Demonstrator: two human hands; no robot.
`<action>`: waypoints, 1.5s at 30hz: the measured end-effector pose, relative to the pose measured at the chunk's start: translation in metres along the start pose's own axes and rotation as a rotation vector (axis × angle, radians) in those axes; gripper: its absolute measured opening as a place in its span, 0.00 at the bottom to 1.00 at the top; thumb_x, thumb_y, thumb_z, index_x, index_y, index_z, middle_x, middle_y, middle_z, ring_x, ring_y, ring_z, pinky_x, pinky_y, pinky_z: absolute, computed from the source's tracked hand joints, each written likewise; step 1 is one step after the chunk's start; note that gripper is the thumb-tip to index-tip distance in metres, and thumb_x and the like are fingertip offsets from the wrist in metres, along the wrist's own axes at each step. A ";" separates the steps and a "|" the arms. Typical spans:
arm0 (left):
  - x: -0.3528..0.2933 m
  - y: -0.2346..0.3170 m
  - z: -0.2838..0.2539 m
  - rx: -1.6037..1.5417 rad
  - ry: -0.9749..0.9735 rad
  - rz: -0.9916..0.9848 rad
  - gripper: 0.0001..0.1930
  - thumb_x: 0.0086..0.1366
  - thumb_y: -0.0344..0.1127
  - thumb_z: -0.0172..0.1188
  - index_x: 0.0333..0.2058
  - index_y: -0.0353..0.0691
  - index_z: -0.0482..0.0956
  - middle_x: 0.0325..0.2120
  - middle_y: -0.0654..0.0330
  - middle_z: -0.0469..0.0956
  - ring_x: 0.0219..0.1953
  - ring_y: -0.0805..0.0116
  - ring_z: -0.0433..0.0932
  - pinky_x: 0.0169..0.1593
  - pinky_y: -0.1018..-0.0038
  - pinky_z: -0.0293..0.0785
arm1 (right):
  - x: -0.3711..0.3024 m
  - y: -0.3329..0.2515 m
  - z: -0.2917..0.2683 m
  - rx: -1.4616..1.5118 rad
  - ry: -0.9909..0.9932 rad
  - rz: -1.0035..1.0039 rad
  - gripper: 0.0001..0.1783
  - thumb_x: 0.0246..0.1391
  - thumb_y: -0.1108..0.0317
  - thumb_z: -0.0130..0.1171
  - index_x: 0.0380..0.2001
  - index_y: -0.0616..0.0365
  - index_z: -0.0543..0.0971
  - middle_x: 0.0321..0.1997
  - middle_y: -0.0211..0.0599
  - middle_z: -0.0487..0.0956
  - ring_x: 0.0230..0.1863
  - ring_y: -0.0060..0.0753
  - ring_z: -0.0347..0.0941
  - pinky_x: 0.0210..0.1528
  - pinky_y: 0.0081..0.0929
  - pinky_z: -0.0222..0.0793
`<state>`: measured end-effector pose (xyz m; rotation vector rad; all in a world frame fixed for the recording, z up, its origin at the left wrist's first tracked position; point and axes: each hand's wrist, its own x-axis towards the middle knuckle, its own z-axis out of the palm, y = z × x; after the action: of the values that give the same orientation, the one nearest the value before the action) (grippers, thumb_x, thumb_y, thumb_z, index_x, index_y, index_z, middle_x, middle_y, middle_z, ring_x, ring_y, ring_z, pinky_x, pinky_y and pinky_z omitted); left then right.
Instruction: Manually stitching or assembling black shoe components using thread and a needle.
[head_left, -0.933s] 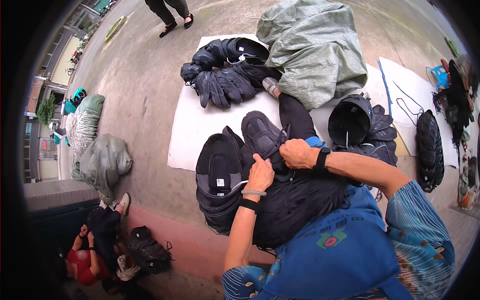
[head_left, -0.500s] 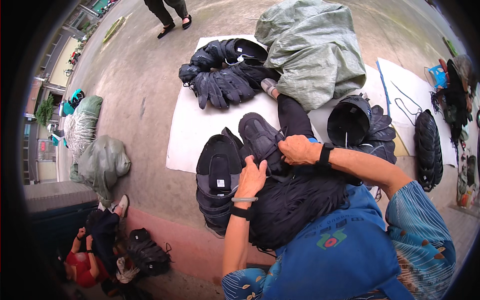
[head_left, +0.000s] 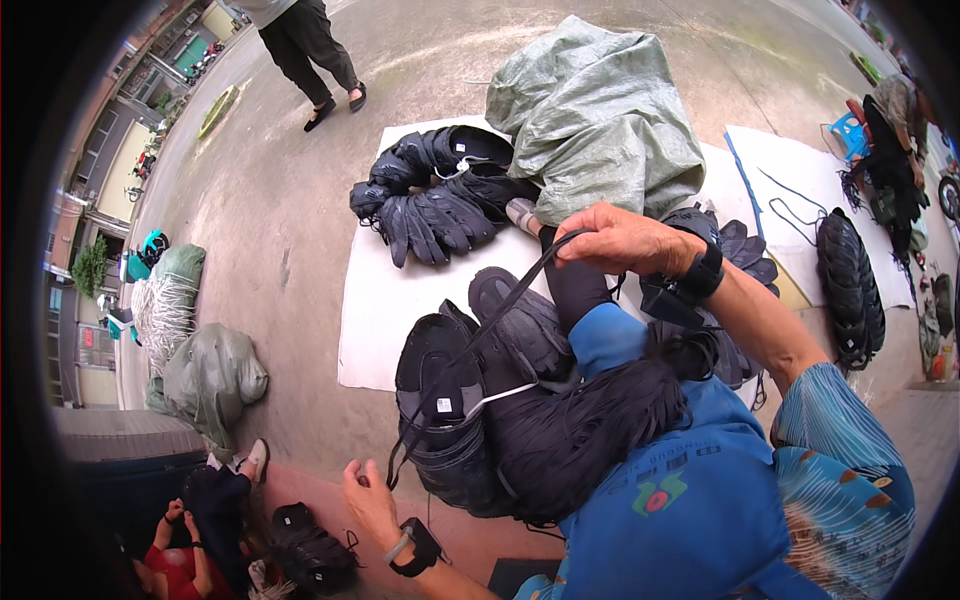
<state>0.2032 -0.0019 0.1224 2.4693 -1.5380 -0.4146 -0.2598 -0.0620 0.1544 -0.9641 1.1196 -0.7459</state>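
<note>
The right hand [head_left: 625, 240], just right of the frame's centre, pinches a black lace [head_left: 497, 315] between thumb and fingers. The left hand [head_left: 376, 512], at lower left, has its fingers bent upward beside the lace's lower end; I cannot tell whether it grips that end.

The lace's long axis slants across the middle of the frame, from the right hand down to the lower left, bending more steeply downward near the left hand. It passes in front of a dark shoe [head_left: 515, 325] and a stack of black shoes [head_left: 440, 440]. The dark shoe's toe points to the upper left, its long axis running toward the lower right. The stack's top shoe shows its open inside, with a white rectangular label [head_left: 444, 405] whose print is too small to read. A similar pale label [head_left: 461, 146] shows in the curved row of black shoes [head_left: 430, 215] above, on a white sheet [head_left: 365, 340].

At lower right, a blue apron [head_left: 700, 520] carries printed lettering, slanted in the frame, and a green and red emblem [head_left: 658, 495]. A heap of black strands [head_left: 590, 430] lies across the lap.
</note>
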 end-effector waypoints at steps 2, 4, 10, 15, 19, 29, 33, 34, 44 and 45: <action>-0.012 0.030 0.003 -0.126 0.111 0.400 0.25 0.61 0.40 0.55 0.53 0.30 0.66 0.50 0.47 0.69 0.55 0.55 0.67 0.58 0.65 0.60 | -0.003 -0.007 0.018 -0.265 -0.096 -0.149 0.11 0.54 0.63 0.55 0.30 0.59 0.80 0.18 0.18 0.69 0.21 0.13 0.61 0.22 0.19 0.55; -0.022 0.075 0.007 -0.586 -0.039 0.580 0.25 0.62 0.36 0.53 0.55 0.29 0.64 0.55 0.47 0.65 0.60 0.56 0.62 0.63 0.64 0.54 | 0.003 -0.010 0.050 -0.509 -0.237 -0.299 0.16 0.54 0.59 0.54 0.31 0.65 0.79 0.23 0.37 0.78 0.26 0.26 0.70 0.30 0.27 0.65; -0.052 0.187 0.030 -1.015 -0.654 0.750 0.20 0.68 0.39 0.51 0.52 0.31 0.67 0.43 0.56 0.75 0.43 0.73 0.73 0.49 0.79 0.68 | 0.004 -0.011 0.101 -0.796 -0.285 -0.449 0.13 0.52 0.64 0.52 0.31 0.65 0.77 0.22 0.51 0.77 0.25 0.45 0.75 0.31 0.38 0.69; -0.056 0.179 0.039 -0.956 -0.821 0.514 0.17 0.68 0.43 0.51 0.43 0.33 0.73 0.22 0.70 0.68 0.21 0.86 0.64 0.23 0.88 0.60 | 0.007 -0.005 0.076 -0.553 -0.357 -0.382 0.14 0.51 0.62 0.53 0.30 0.64 0.78 0.21 0.34 0.77 0.23 0.27 0.69 0.27 0.28 0.65; -0.057 0.152 0.038 -1.098 -0.743 0.361 0.14 0.67 0.40 0.53 0.31 0.33 0.76 0.19 0.74 0.63 0.21 0.88 0.55 0.23 0.88 0.51 | 0.006 0.000 0.057 -0.420 -0.316 -0.225 0.17 0.56 0.58 0.51 0.27 0.62 0.78 0.16 0.25 0.69 0.20 0.19 0.61 0.22 0.21 0.58; -0.067 0.180 0.050 -1.177 -0.701 0.646 0.20 0.66 0.33 0.53 0.53 0.29 0.62 0.39 0.56 0.72 0.33 0.75 0.74 0.40 0.80 0.72 | 0.005 0.004 0.083 -0.475 -0.251 -0.607 0.18 0.60 0.59 0.50 0.27 0.64 0.77 0.17 0.31 0.69 0.20 0.18 0.61 0.22 0.21 0.58; -0.066 0.185 0.048 -1.205 -0.785 0.439 0.12 0.68 0.36 0.51 0.42 0.33 0.70 0.23 0.68 0.68 0.19 0.85 0.62 0.22 0.87 0.59 | 0.006 0.001 0.077 -0.350 -0.156 -0.299 0.19 0.60 0.60 0.48 0.25 0.64 0.77 0.15 0.28 0.67 0.18 0.18 0.60 0.20 0.21 0.57; -0.065 0.184 0.047 -1.186 -0.772 0.324 0.11 0.68 0.38 0.51 0.39 0.35 0.72 0.19 0.72 0.65 0.17 0.88 0.58 0.18 0.88 0.54 | 0.005 0.001 0.074 -0.367 -0.161 -0.261 0.19 0.60 0.60 0.48 0.25 0.64 0.77 0.15 0.28 0.67 0.18 0.18 0.60 0.20 0.21 0.57; -0.062 0.172 0.050 -1.413 -0.708 0.167 0.11 0.69 0.40 0.49 0.38 0.39 0.74 0.14 0.76 0.57 0.13 0.89 0.51 0.15 0.88 0.44 | -0.007 0.008 0.058 0.094 -0.253 -0.101 0.12 0.61 0.63 0.46 0.37 0.56 0.76 0.21 0.20 0.71 0.17 0.10 0.60 0.17 0.11 0.53; -0.060 0.172 0.051 -1.468 -0.677 0.187 0.11 0.69 0.40 0.49 0.39 0.39 0.74 0.14 0.76 0.57 0.13 0.89 0.51 0.14 0.88 0.44 | -0.011 0.007 0.056 0.160 -0.322 -0.109 0.11 0.62 0.64 0.46 0.42 0.57 0.74 0.24 0.21 0.73 0.18 0.10 0.64 0.17 0.08 0.58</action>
<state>0.0155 -0.0240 0.1365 1.0325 -0.8965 -1.6701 -0.2092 -0.0358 0.1601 -0.9743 0.7214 -0.7266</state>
